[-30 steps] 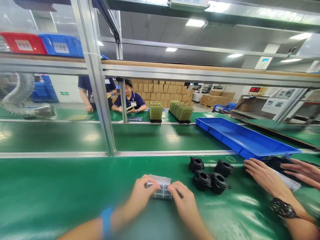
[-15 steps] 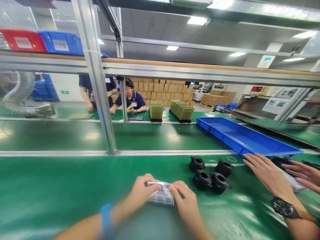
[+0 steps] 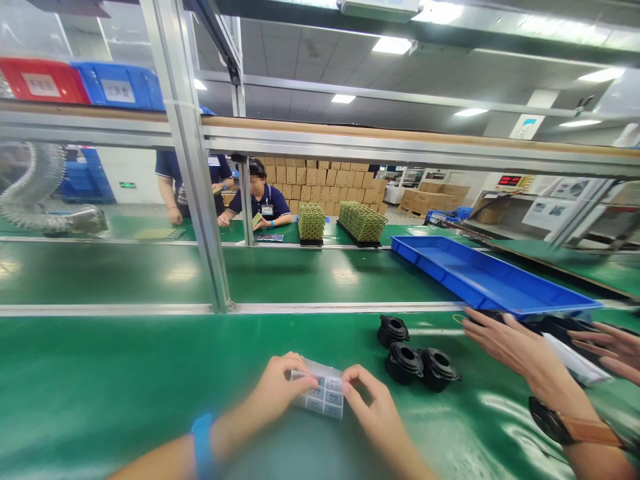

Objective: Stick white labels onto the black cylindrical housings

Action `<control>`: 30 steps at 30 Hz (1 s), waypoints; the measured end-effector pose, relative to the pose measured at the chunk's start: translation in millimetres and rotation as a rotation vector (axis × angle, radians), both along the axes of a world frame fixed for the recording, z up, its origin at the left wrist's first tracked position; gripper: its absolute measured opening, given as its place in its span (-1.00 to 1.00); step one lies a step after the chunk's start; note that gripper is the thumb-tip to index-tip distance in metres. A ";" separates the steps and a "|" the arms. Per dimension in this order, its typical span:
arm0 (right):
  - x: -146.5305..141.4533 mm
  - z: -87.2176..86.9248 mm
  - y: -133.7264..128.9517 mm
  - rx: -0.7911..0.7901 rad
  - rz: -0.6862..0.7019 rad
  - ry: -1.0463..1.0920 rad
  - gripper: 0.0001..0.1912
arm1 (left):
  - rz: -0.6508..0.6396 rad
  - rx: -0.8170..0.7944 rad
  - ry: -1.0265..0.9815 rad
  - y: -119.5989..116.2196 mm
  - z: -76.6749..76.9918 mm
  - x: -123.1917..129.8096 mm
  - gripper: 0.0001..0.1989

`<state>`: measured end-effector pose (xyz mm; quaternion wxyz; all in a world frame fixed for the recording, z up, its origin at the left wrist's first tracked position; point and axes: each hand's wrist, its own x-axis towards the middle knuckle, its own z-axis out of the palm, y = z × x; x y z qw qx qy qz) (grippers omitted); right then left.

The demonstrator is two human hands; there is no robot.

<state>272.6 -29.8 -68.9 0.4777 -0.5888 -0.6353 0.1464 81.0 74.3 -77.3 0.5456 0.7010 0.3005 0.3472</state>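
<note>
I'm holding a label sheet (image 3: 330,403) between my two hands, over the green table (image 3: 150,373); whether it's touching, I can't tell. My left hand (image 3: 283,387) is gripping its left part, thumb across the front, and my right hand (image 3: 370,400) is pinching its right edge. As far as I can see, the labels facing me are sitting in place; whether one is lifting under my fingertips, I can't tell. The sheet is looking pale and glossy, curving back at its far edge, with small greyish rectangles in rows, their print too small to read. Right of my right hand, three black round parts (image 3: 404,363) are standing together, showing no label on the faces turned my way. Farther right, a co-worker's hand (image 3: 517,353) is stretching just before a blue tray (image 3: 475,270).
</note>
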 end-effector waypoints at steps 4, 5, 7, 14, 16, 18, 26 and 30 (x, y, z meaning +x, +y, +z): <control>4.2 -1.9 -0.2 0.080 0.016 -0.131 -0.86 | -0.029 -0.002 0.015 -0.6 -0.5 -0.5 -0.80; 5.3 -2.7 -0.6 0.109 0.015 -0.162 -0.89 | -0.035 -0.004 0.020 -0.6 -0.8 -0.6 -0.80; 7.1 -4.3 -2.5 0.167 0.010 -0.205 -0.92 | -0.041 -0.009 0.034 -0.8 -1.7 -0.4 -0.77; 8.2 -8.3 -11.9 0.336 -0.069 -0.116 -0.91 | -0.018 -0.034 0.064 -0.1 -3.9 0.8 -0.76; 4.4 -9.9 -10.0 0.274 -0.100 -0.039 -0.89 | -0.007 -0.031 0.058 -1.1 -4.6 1.6 -0.77; -1.6 -12.4 -6.2 0.142 -0.091 0.039 -0.73 | 0.002 -0.022 0.054 -3.1 -5.3 2.9 -0.79; -17.6 -18.8 1.4 0.009 -0.066 0.095 -0.69 | -0.005 0.008 0.067 -9.8 -3.0 5.8 -0.78; -17.2 -17.5 0.7 0.063 -0.086 0.056 -0.71 | -0.053 0.005 0.076 -11.4 -1.8 2.3 -0.81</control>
